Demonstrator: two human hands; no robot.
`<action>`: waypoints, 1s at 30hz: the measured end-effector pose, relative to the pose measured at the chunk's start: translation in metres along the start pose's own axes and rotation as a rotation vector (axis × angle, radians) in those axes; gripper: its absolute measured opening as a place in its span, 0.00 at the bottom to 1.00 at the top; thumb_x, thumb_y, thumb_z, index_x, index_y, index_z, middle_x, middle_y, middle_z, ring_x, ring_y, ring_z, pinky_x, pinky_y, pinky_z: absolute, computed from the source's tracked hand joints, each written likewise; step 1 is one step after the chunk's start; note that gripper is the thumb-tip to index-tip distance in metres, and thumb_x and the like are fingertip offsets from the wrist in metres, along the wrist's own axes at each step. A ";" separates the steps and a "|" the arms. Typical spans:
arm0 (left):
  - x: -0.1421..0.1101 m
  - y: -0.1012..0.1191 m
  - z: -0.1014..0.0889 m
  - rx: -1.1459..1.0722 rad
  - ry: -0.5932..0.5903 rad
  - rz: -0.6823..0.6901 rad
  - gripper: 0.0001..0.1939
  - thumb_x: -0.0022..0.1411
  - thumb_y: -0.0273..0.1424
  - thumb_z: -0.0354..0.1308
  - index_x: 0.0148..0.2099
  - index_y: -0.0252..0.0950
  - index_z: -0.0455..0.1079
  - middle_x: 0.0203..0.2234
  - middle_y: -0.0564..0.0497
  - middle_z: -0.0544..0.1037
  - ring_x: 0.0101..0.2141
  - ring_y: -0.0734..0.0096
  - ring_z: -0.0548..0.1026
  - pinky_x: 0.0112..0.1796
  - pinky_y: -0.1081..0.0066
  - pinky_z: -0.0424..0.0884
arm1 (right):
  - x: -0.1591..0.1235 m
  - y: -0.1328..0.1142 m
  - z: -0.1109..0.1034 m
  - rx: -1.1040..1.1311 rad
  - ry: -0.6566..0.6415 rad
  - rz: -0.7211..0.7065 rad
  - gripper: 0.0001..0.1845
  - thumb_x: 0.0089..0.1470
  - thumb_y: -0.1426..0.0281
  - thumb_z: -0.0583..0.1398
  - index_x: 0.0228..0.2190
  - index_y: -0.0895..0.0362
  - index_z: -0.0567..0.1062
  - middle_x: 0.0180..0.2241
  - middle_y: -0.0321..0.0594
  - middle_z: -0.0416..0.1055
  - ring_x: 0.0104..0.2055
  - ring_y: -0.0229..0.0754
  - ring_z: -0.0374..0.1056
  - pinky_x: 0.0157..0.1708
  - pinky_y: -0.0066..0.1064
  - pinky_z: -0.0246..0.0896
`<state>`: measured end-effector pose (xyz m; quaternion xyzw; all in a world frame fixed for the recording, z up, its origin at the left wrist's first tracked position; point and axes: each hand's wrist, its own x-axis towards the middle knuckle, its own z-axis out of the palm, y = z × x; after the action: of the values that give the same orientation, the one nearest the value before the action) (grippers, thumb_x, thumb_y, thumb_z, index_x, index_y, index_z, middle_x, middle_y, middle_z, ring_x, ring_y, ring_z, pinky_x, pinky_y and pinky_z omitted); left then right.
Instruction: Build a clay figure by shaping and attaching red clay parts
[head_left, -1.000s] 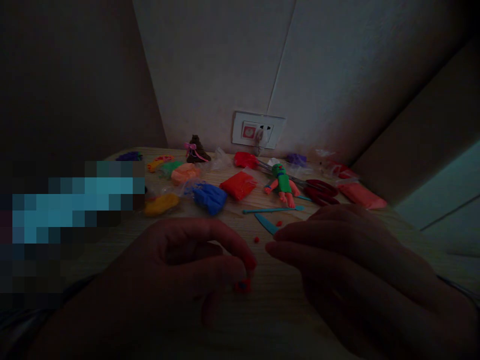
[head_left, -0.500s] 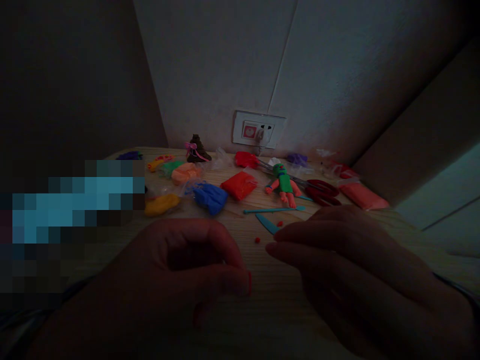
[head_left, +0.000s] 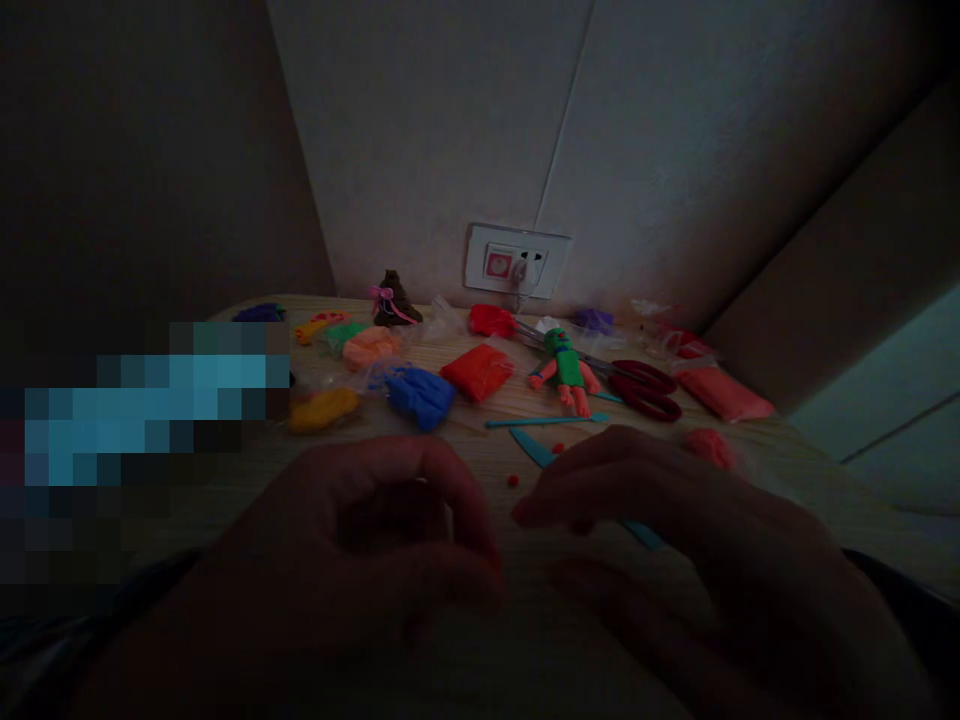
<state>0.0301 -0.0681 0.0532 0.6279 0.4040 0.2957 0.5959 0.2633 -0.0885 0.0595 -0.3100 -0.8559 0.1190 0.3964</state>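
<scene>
My left hand (head_left: pixel 375 545) is closed in a pinch, with a small bit of red clay (head_left: pixel 495 562) just showing at the fingertips. My right hand (head_left: pixel 675 560) hovers to its right, thumb and fingers apart, and nothing shows between them. On the wooden table beyond the fingers lie two small red clay balls, the nearer one (head_left: pixel 513 481) out in front of both hands. A teal modelling knife (head_left: pixel 531 447) is partly covered by the right hand. Behind it rest a thin teal stick tool (head_left: pixel 546 421) and a clay figure with a green body (head_left: pixel 570 367).
Red-handled scissors (head_left: pixel 646 388) lie behind the right hand. Bags of blue clay (head_left: pixel 421 395), orange-red clay (head_left: pixel 477 372), yellow clay (head_left: pixel 324 410) and pink clay (head_left: pixel 726 392) are spread about. A brown clay piece with a pink bow (head_left: pixel 393 300) stands near the wall socket (head_left: pixel 517 261).
My right hand has opened, its thumb dropping away from the fingers, uncovering a teal tool end and a pink-red lump behind it. My left hand keeps its pinch, with the red bit less visible.
</scene>
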 end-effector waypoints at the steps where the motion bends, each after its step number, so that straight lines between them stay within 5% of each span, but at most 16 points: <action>1: -0.002 -0.001 0.002 -0.057 -0.004 0.002 0.01 0.55 0.32 0.69 0.31 0.44 0.81 0.22 0.59 0.79 0.23 0.74 0.76 0.25 0.81 0.70 | 0.002 -0.002 0.000 0.078 -0.044 0.076 0.04 0.69 0.74 0.64 0.41 0.52 0.77 0.37 0.31 0.82 0.38 0.34 0.80 0.41 0.21 0.77; 6: -0.007 -0.001 0.006 -0.162 -0.002 0.038 0.07 0.50 0.28 0.76 0.26 0.45 0.82 0.20 0.60 0.77 0.23 0.77 0.71 0.26 0.84 0.69 | 0.005 -0.007 -0.001 0.393 -0.175 0.363 0.06 0.64 0.71 0.69 0.35 0.48 0.80 0.31 0.26 0.82 0.32 0.32 0.78 0.32 0.18 0.74; 15: -0.003 -0.005 0.003 -0.266 -0.055 -0.022 0.04 0.59 0.33 0.76 0.33 0.50 0.87 0.25 0.63 0.83 0.23 0.82 0.74 0.26 0.86 0.70 | 0.010 -0.007 -0.002 0.578 -0.244 0.590 0.08 0.61 0.67 0.69 0.30 0.49 0.77 0.29 0.28 0.80 0.32 0.36 0.76 0.30 0.22 0.73; 30: -0.001 -0.018 0.002 -0.224 -0.086 -0.118 0.04 0.57 0.38 0.75 0.36 0.49 0.85 0.20 0.62 0.80 0.21 0.78 0.75 0.22 0.85 0.67 | 0.014 -0.012 -0.002 0.389 -0.161 0.519 0.09 0.59 0.71 0.67 0.28 0.51 0.75 0.25 0.27 0.74 0.27 0.33 0.67 0.27 0.23 0.63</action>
<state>0.0283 -0.0709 0.0354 0.5446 0.3789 0.2762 0.6954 0.2527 -0.0888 0.0743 -0.4257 -0.7382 0.4015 0.3358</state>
